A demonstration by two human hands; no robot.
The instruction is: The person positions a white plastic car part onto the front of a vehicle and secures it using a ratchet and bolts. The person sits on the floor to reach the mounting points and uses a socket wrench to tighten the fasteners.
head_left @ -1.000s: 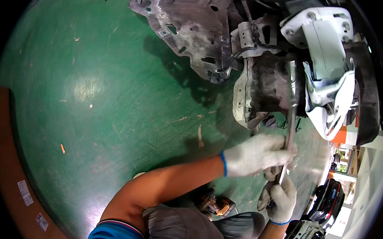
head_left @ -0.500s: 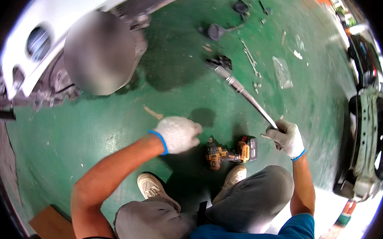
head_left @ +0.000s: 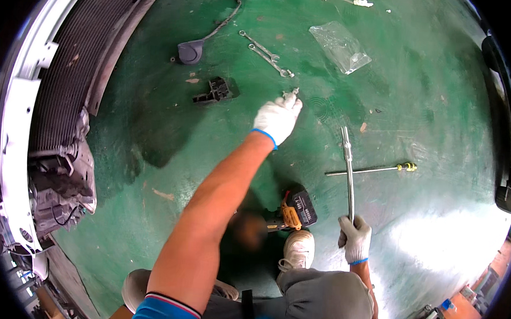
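My left hand (head_left: 277, 119), in a white glove with a blue cuff, reaches forward to the floor. Its fingers are curled together at some small metal pieces (head_left: 295, 92), which look like bolts; what lies between the fingertips is hidden. In the gloved fist of my right hand (head_left: 356, 239) is one end of a long silver bar tool (head_left: 349, 182), with a collar near its far end. Beyond the left hand lie two combination wrenches (head_left: 267, 59). A yellow-and-black-handled screwdriver (head_left: 406, 167) lies with its shaft crossing under the bar tool in view.
By my shoes sits an orange-and-black cordless power tool (head_left: 292, 214), partly blurred. A black plastic bracket (head_left: 216, 91), a grey horn-shaped part (head_left: 190, 52) with a cable, and a clear plastic bag (head_left: 340, 47) are on the green floor. A vehicle's opened front (head_left: 68, 92) stands along the left.
My left hand has stretched forward to the small metal pieces. My right hand has come down and nearer me with the bar tool, which now points forward. The view has shifted right, revealing the screwdriver.
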